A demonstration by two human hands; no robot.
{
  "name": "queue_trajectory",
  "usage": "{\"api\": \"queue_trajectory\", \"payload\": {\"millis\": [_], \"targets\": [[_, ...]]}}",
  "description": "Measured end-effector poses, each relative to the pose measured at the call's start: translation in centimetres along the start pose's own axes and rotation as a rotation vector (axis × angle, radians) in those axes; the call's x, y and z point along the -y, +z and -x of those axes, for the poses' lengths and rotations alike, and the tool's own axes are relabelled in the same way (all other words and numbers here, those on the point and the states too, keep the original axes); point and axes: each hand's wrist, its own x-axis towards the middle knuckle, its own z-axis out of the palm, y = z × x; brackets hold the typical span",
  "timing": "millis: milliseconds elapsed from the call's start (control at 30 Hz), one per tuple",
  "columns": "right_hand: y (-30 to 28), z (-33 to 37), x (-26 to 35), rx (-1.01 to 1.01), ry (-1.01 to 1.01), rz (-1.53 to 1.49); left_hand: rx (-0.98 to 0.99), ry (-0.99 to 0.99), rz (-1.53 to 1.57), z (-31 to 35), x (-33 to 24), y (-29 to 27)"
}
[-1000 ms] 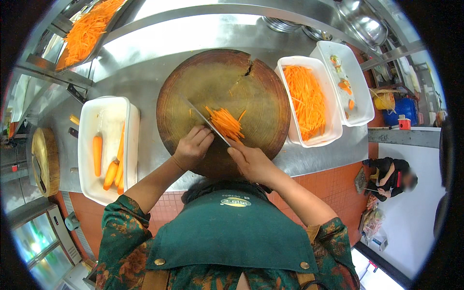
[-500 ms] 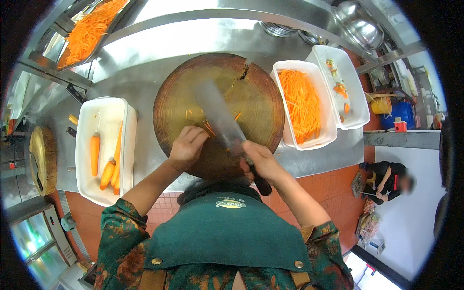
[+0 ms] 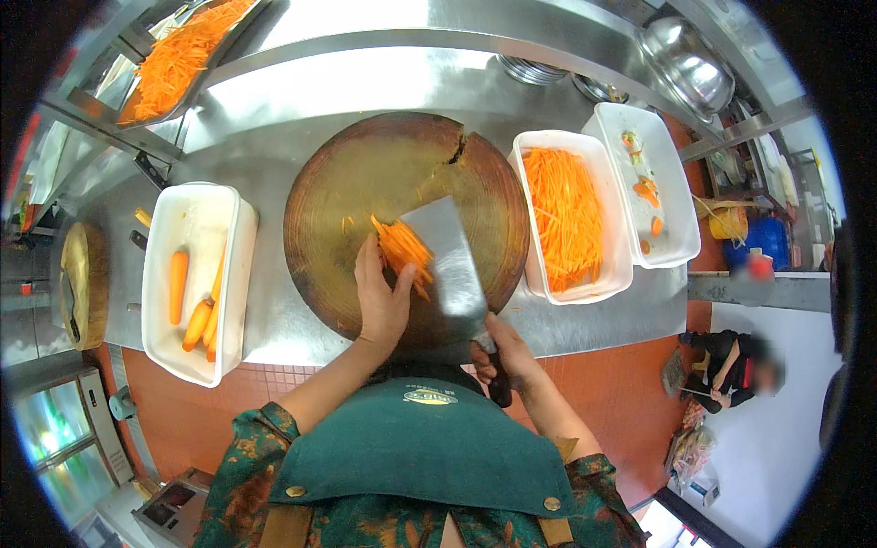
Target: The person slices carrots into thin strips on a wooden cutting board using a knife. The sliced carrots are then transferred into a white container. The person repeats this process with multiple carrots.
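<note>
On the round wooden chopping block [image 3: 338, 192], my left hand [image 3: 382, 301] is cupped round a bunch of carrot strips [image 3: 400, 247], thumb on one side and fingers on the other. The cleaver [image 3: 452, 256] has its broad blade right beside the strips, its face turned up. My right hand [image 3: 512, 354] grips the dark handle at the block's near edge. A few loose carrot bits lie left of the bunch.
Left of the block, a white tub [image 3: 239, 274] holds several whole carrots [image 3: 178, 285]. To the right stand a white tub [image 3: 624, 265] of shredded carrot and another [image 3: 671, 183] with scraps. A steel shelf [image 3: 438, 38] crosses above; a person [image 3: 731, 370] sits far right.
The cleaver has swung to the right and nearer me, its blade now beside the strips. My left hand has turned and gathered the carrot strips into a bunch.
</note>
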Motion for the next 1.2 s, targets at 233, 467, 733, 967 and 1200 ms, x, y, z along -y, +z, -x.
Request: {"api": "queue_trajectory", "payload": {"millis": [233, 467, 733, 967, 1200], "targets": [[0.9, -1.9, 1.0, 0.194, 0.071, -0.023, -0.137, 0.086, -0.150, -0.9, -0.3, 3.1], [-3.1, 3.7, 3.6, -0.025, -0.186, -0.155, 0.005, 0.393, 0.029, -3.8, -8.3, 11.4], [-7.8, 11.4, 3.1, -0.441, -0.433, -0.241, 0.313, 0.339, 0.098, -5.1, -11.7, 24.3], [-10.8, 12.2, 3.7, -0.445, -0.484, -0.304, 0.537, 0.702, 0.022, -3.3, -13.4, 22.2], [-10.0, 12.0, 4.4, -0.343, -0.436, -0.370, 0.638, 0.650, -0.191, -5.2, -12.9, 23.1]]}}
